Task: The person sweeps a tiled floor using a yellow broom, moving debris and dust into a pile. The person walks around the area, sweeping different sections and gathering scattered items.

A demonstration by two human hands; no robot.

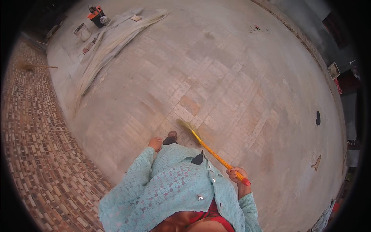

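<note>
My right hand (238,175) is wrapped round the orange handle of a broom (217,155), close to its red end cap. The broom slants across to the left, its yellow neck leading to pale straw bristles (186,124) near the floor ahead of my feet. Whether the bristles touch the floor I cannot tell. Beside my body, my left hand (155,144) hangs low with its fingers curled in and nothing visible in them. One of my shoes (172,134) shows just to the right of that hand.
Paving tiles (189,104) cover the dusty floor. A brick-patterned wall (42,127) curves along the left, with another broom (29,66) by it. Crumpled sheeting (116,42), a white bucket (82,32) and a black-and-orange container (96,17) lie far left. A dark scrap (318,118) is at right.
</note>
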